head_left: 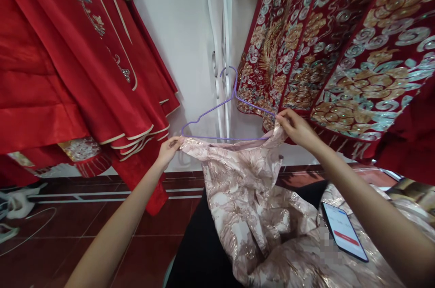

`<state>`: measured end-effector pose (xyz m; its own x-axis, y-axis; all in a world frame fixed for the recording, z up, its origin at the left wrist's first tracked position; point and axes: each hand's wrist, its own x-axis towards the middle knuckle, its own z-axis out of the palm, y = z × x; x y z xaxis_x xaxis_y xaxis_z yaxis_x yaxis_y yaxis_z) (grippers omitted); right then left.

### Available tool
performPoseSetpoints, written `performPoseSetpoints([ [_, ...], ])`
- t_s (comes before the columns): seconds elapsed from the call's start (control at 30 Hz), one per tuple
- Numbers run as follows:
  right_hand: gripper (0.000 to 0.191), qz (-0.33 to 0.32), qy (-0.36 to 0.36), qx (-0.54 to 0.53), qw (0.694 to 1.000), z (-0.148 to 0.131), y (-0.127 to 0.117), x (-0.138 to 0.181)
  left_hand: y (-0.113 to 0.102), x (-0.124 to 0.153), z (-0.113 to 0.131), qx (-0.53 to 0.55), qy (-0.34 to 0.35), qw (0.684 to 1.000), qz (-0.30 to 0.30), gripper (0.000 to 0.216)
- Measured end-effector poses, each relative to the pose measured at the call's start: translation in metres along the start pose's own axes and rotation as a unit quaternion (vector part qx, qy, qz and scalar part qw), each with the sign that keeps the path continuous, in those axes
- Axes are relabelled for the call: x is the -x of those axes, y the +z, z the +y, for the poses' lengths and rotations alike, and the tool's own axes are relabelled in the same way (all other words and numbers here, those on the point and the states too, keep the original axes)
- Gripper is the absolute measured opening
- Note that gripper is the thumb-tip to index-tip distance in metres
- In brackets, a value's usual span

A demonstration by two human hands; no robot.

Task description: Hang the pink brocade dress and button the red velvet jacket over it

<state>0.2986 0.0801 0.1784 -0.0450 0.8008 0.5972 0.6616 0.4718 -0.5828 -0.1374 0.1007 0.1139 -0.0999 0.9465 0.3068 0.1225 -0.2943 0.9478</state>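
A pale pink brocade garment (244, 192) hangs from a purple wire hanger (224, 115) held up in front of a white wall. My left hand (169, 148) pinches the garment's left shoulder at the hanger's left end. At the hanger's right end, my right hand (295, 128) grips the garment's other shoulder against the wire. The cloth drops down onto my lap, over black fabric (197, 247).
Red embroidered robes (84, 75) hang at the left. A dark red garment with gold and silver swirls (343, 47) hangs at the right, close behind my right hand. A phone (344, 231) with a lit screen lies on the pink cloth at lower right. The floor has red tiles (84, 224).
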Motion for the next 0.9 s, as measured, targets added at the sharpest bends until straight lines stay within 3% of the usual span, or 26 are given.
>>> performPoseSetpoints([
  [0.7, 0.028, 0.001, 0.002, -0.019, 1.0, 0.0012, 0.0014, -0.0024, -0.0106, 0.0016, -0.0072, 0.01, -0.007, 1.0, 0.025, 0.042],
  [0.9, 0.031, -0.014, -0.007, -0.028, 0.999, 0.002, -0.0005, -0.0047, -0.009, -0.0039, -0.0002, -0.021, 0.031, 0.999, 0.03, 0.045],
])
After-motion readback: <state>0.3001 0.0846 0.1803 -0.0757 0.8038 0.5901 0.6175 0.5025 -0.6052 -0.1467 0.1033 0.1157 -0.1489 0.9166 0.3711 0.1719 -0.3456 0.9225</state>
